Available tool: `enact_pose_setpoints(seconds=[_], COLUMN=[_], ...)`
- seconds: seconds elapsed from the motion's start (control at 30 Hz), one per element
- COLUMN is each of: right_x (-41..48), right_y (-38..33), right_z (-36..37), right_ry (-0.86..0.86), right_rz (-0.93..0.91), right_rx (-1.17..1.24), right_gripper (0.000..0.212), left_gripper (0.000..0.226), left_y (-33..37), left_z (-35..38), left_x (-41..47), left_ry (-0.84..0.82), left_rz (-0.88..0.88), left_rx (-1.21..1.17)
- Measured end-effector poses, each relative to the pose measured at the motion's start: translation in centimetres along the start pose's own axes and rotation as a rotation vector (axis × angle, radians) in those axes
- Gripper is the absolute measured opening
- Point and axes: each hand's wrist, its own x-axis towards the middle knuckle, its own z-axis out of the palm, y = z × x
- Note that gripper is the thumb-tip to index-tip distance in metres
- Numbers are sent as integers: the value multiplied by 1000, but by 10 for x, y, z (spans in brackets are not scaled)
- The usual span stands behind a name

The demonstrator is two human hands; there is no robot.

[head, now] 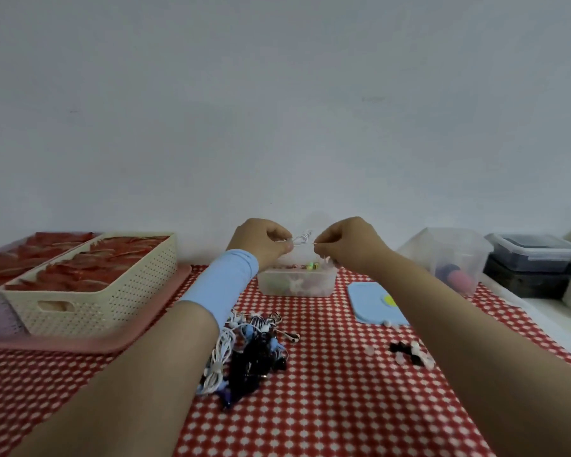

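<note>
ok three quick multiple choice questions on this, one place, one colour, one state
1. Where is the blue lid relative to the clear tub? A) on top B) on the cloth to its right C) inside
2. What colour is the left wrist band? A) red B) light blue C) black
3. How is the white cord held? A) lying loose B) hanging from the tub C) pinched by left hand and right hand
Key: B, it lies flat beside the tub; B, the band is pale blue; C, both hands grip it.
</note>
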Motion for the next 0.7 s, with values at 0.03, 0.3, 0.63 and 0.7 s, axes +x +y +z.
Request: enact_pose_setpoints(seconds=[0.03, 0.3, 0.63, 0.7], right_x=[12, 77, 86, 83], right_y=[0, 13, 25, 18], right_z=[5, 53, 80, 80], right_ry=[4, -36, -206, -297], right_rz=[-8, -16, -57, -75], right_rx=[-24, -198, -297, -409], right_gripper=[6, 8, 16, 17], left_gripper=[15, 10, 33, 21], left_y=[-4, -49, -66, -68], left_z=[0, 18, 22, 15], left_x=[9, 57, 59, 54], left_ry=[-8, -84, -270, -255], left_rz=[-12, -57, 39, 72], left_rx=[33, 285, 468, 458])
